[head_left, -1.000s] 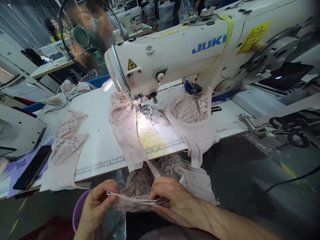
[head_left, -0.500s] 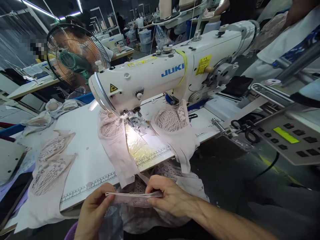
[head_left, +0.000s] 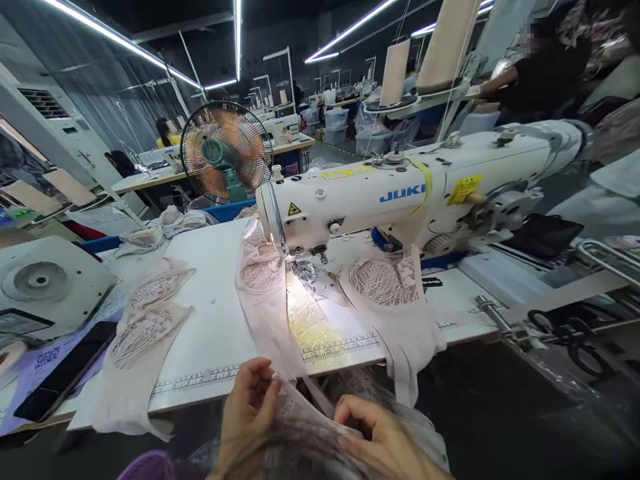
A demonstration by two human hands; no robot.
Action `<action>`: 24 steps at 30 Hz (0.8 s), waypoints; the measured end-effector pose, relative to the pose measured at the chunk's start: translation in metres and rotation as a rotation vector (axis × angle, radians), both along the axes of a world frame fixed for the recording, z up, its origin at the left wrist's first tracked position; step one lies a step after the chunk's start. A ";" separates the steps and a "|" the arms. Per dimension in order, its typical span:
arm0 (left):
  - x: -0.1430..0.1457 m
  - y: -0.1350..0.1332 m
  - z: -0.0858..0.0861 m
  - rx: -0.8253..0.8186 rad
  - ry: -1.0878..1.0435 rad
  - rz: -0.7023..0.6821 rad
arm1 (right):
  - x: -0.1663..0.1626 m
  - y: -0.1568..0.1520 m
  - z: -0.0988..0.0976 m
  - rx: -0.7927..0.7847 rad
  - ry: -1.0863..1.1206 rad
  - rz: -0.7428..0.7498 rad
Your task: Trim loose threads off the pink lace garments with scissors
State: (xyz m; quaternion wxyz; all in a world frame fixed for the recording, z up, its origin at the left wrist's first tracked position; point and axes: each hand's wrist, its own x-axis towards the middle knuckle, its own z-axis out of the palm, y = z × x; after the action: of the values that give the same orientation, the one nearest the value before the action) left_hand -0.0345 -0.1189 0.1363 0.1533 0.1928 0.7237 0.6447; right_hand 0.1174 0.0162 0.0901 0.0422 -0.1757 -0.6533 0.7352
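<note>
Below the table's front edge, my left hand (head_left: 250, 410) pinches the top corner of a pale pink lace bra piece (head_left: 305, 417). My right hand (head_left: 373, 433) is closed on the same piece farther right, and its lower part is blurred. Another lace bra (head_left: 267, 327) lies partly under the needle area of the white sewing machine (head_left: 350, 200). To the right of the needle, a lace cup with its band (head_left: 385, 287) drapes over the table edge. More lace pieces (head_left: 145, 333) lie overlapped on the table's left side.
A black phone (head_left: 65, 370) lies on purple paper at left. Black scissors (head_left: 570, 340) hang at right beside a metal bracket. Behind the machine stands a fan (head_left: 225, 153). The white table (head_left: 215, 313) has a printed ruler edge. A person in black (head_left: 545, 73) is at the back right.
My view has tilted up and turned left. The bra piece, earlier stretched level between both hands, now slopes down to the right and hangs looser, with my hands still on it.
</note>
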 end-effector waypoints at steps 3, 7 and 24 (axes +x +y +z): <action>0.019 0.021 0.004 0.037 0.110 0.060 | 0.007 0.000 -0.013 -0.059 0.030 -0.046; 0.033 0.040 0.007 -0.011 0.240 0.033 | 0.020 -0.001 -0.016 -0.100 0.048 -0.124; 0.048 0.064 0.002 -0.040 0.734 -0.453 | 0.029 0.037 0.042 0.464 0.332 -0.312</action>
State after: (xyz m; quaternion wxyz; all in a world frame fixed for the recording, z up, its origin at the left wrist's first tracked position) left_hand 0.0136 -0.0548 0.1380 0.0271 0.5603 0.6821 0.4691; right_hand 0.1460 0.0533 0.1316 0.2993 -0.1368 -0.7529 0.5699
